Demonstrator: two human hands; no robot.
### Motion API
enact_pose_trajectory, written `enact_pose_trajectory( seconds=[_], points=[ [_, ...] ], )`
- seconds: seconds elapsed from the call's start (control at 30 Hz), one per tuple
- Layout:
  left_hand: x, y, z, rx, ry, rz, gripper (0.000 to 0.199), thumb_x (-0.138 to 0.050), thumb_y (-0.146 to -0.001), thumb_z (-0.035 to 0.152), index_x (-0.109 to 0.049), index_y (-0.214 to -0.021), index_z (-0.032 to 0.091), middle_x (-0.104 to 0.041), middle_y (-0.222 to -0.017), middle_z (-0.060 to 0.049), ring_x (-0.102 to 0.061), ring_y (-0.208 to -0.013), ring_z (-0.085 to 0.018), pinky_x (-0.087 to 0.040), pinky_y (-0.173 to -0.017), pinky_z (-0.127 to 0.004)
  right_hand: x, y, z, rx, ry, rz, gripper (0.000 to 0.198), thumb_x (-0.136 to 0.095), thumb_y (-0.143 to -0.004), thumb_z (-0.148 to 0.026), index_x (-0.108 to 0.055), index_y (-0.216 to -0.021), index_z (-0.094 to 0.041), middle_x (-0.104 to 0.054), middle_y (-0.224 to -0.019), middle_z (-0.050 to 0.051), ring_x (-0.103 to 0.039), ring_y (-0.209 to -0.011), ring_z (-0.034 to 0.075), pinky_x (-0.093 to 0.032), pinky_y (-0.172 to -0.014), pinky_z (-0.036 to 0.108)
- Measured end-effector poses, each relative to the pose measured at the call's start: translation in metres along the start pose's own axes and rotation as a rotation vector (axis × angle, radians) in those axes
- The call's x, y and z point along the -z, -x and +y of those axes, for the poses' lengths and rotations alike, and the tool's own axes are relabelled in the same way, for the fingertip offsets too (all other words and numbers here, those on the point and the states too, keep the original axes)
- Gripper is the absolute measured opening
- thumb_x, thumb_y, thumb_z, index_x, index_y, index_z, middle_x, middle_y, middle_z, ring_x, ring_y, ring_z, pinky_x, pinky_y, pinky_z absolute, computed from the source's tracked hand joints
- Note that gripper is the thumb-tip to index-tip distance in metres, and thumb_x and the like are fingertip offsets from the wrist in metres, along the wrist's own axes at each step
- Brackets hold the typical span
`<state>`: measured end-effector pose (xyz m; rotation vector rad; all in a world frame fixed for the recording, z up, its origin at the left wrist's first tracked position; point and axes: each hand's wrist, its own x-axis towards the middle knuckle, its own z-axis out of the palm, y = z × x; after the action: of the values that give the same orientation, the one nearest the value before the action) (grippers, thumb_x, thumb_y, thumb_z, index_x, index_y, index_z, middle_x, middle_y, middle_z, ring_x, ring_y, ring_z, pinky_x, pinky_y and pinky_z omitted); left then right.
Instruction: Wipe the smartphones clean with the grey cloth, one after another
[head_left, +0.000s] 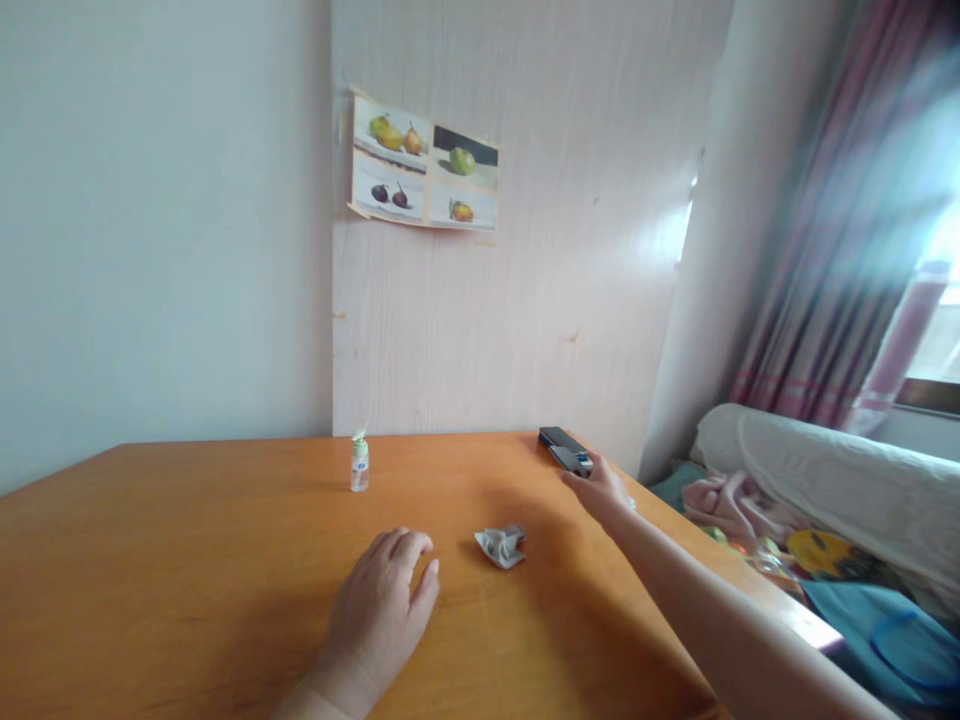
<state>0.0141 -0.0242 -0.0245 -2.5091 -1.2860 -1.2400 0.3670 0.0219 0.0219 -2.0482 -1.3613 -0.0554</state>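
Observation:
My left hand (381,602) hovers over or rests on the table, fingers curved and thumb apart, with nothing in it. To its right lies a crumpled grey-white tissue (502,546), apart from the fingers. My right hand (602,488) reaches out to the far right of the table. Its thumb and fingers are around the near end of a dark grey, phone-like slab (567,459). Just behind the slab is a flat black case (559,437); whether the two touch is unclear. Something small and pale shows beside my right wrist, mostly hidden.
A small pump bottle (360,468) stands upright toward the back of the orange wooden table (187,540). Fruit pictures (426,165) are taped to the panel behind. Beyond the table's right edge are a blue cloth (877,630), a pink cloth (731,508) and a white covered roll (817,470).

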Motion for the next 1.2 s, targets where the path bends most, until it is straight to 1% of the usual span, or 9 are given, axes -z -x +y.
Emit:
enact_pose_trajectory(
  seconds=[0.07,0.13,0.27,0.43,0.63,0.8,0.97,1.13,1.2],
  points=[
    [-0.001,0.0,-0.002,0.015,0.0,-0.025,0.005,-0.049,-0.09,0.023,-0.054,-0.09,0.023,-0.062,-0.09,-0.005,-0.058,-0.087,-0.023,-0.046,-0.079,-0.038,0.005,-0.015,0.023,-0.131,0.073,0.041,0.079,-0.06,-0.075,-0.057,-0.04,-0.142,-0.019,-0.064,-0.118,0.017,-0.06,-0.108,0.034,-0.047,-0.084,0.045],
    [-0.002,0.0,-0.003,0.028,0.003,-0.045,0.006,-0.049,-0.091,0.023,-0.053,-0.088,0.023,-0.061,-0.089,-0.004,-0.058,-0.086,-0.022,-0.045,-0.078,-0.038,0.007,-0.026,0.041,-0.223,0.123,0.066,0.082,-0.06,-0.073,-0.057,-0.04,-0.143,-0.018,-0.059,-0.127,0.02,-0.053,-0.117,0.039,-0.044,-0.09,0.05],
    [-0.003,0.001,-0.006,0.052,0.005,-0.08,0.01,-0.047,-0.091,0.024,-0.053,-0.084,0.023,-0.061,-0.086,-0.003,-0.058,-0.084,-0.021,-0.043,-0.077,-0.036,0.001,-0.037,0.065,-0.297,0.183,0.083,0.084,-0.059,-0.072,-0.058,-0.037,-0.145,-0.02,-0.055,-0.134,0.018,-0.046,-0.125,0.042,-0.04,-0.095,0.054],
    [-0.001,0.001,-0.007,0.081,0.011,-0.106,0.013,-0.046,-0.092,0.025,-0.053,-0.081,0.023,-0.061,-0.084,-0.002,-0.058,-0.082,-0.021,-0.042,-0.075,-0.035,-0.015,-0.039,0.083,-0.308,0.225,0.07,0.084,-0.058,-0.073,-0.061,-0.038,-0.144,-0.02,-0.055,-0.134,0.018,-0.043,-0.127,0.042,-0.038,-0.096,0.055],
    [0.001,-0.001,-0.006,0.118,0.018,-0.111,0.013,-0.049,-0.09,0.027,-0.054,-0.079,0.024,-0.062,-0.082,-0.001,-0.059,-0.08,-0.02,-0.042,-0.073,-0.032,-0.026,-0.04,0.09,-0.287,0.252,0.051,0.082,-0.055,-0.075,-0.065,-0.04,-0.142,-0.02,-0.055,-0.136,0.018,-0.043,-0.128,0.04,-0.038,-0.096,0.053],
    [0.001,-0.001,-0.007,0.121,0.015,-0.114,0.014,-0.049,-0.09,0.028,-0.053,-0.078,0.024,-0.062,-0.082,-0.001,-0.059,-0.081,-0.021,-0.042,-0.074,-0.032,-0.03,-0.043,0.094,-0.286,0.267,0.039,0.082,-0.053,-0.075,-0.068,-0.042,-0.141,-0.02,-0.06,-0.127,0.018,-0.044,-0.128,0.041,-0.039,-0.095,0.052],
    [0.001,-0.001,-0.006,0.125,0.017,-0.115,0.013,-0.048,-0.09,0.027,-0.054,-0.079,0.024,-0.062,-0.083,-0.001,-0.059,-0.082,-0.021,-0.041,-0.075,-0.032,-0.032,-0.044,0.099,-0.283,0.271,0.017,0.083,-0.053,-0.075,-0.07,-0.043,-0.142,-0.021,-0.06,-0.127,0.018,-0.045,-0.128,0.039,-0.039,-0.096,0.051],
    [0.004,-0.002,0.001,0.16,-0.004,-0.108,0.011,-0.049,-0.088,0.021,-0.053,-0.078,0.023,-0.062,-0.083,-0.002,-0.057,-0.084,-0.021,-0.041,-0.075,-0.031,-0.028,-0.04,0.099,-0.277,0.264,0.005,0.079,-0.043,-0.081,-0.068,-0.04,-0.144,-0.021,-0.058,-0.13,0.021,-0.042,-0.129,0.043,-0.037,-0.094,0.059],
    [0.006,-0.002,0.004,0.175,-0.01,-0.113,0.011,-0.049,-0.087,0.019,-0.053,-0.078,0.023,-0.062,-0.084,-0.003,-0.057,-0.085,-0.02,-0.042,-0.075,-0.03,-0.025,-0.04,0.098,-0.269,0.26,-0.007,0.077,-0.043,-0.081,-0.066,-0.041,-0.143,-0.021,-0.059,-0.128,0.022,-0.044,-0.127,0.045,-0.038,-0.091,0.061]
  ],
)
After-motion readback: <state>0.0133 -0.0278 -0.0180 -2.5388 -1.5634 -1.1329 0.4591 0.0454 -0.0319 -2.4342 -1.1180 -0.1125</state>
